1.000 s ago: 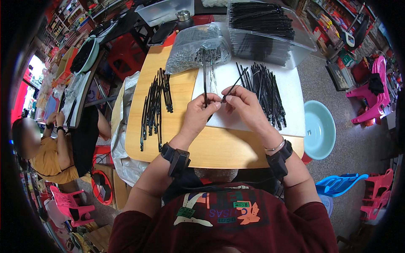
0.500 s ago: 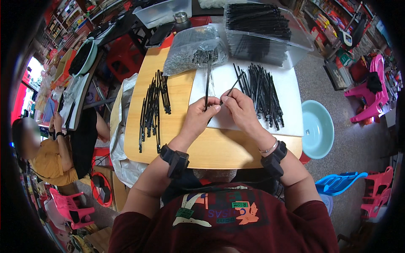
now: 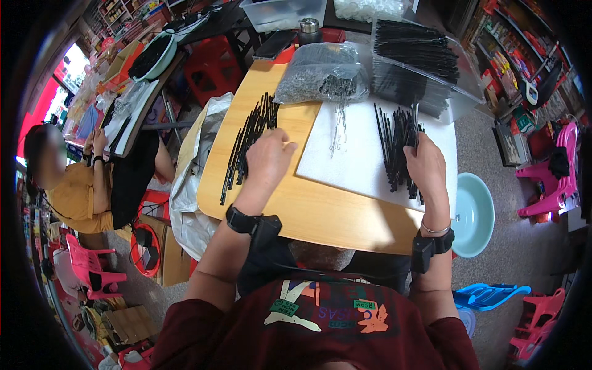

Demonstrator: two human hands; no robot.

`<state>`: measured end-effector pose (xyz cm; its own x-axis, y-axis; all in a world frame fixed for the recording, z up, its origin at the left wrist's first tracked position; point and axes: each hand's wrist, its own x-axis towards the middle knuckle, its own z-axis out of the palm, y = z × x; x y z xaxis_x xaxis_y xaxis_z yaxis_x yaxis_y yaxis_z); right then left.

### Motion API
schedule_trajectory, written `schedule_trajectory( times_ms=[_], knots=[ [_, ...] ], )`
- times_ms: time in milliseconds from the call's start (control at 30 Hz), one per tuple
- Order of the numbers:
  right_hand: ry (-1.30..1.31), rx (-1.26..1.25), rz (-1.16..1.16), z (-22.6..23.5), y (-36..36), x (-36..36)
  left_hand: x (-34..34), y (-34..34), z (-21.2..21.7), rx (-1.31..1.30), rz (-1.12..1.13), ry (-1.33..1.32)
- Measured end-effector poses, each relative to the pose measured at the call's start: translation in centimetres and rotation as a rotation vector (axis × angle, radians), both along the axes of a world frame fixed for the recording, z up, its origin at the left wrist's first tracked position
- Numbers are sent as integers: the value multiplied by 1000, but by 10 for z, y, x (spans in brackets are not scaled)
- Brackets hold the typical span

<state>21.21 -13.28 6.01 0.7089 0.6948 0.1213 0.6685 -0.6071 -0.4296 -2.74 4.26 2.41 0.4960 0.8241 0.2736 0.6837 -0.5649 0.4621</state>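
My left hand (image 3: 268, 159) is over the right side of a loose row of thin black strips (image 3: 237, 154) on the wooden tabletop. Its thumb stands apart from the loosely bent fingers, with nothing visible in the gap; the other fingertips are partly hidden. At the other pile of thin black strips (image 3: 390, 145), on a white foam sheet (image 3: 333, 169), my right hand (image 3: 427, 161) closes thumb and fingers around a strip that points away from me. Between the hands, a clear plastic bag (image 3: 308, 71) of fine metal wires lies at the back, several wires (image 3: 338, 126) trailing onto the sheet.
A clear bin (image 3: 459, 89) full of black strips stands at the back right. Beside the table are a light blue basin (image 3: 473, 216) and a white sack (image 3: 197, 179). Another person (image 3: 80, 191) sits at a separate table on the left.
My hands have parted from the middle, where they worked on a black strip together. The left has moved to the left row, the right to the right pile. The view has shifted slightly.
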Motion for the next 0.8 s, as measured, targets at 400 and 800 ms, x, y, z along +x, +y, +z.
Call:
schedule_trajectory(
  times_ms=[400, 800],
  knots=[
    [28, 122, 265, -25, 88, -47, -11, 12, 0, -11, 62, 243],
    [1267, 49, 400, -17, 17, -36, -51, -26, -3, -858, 33, -363]
  ],
)
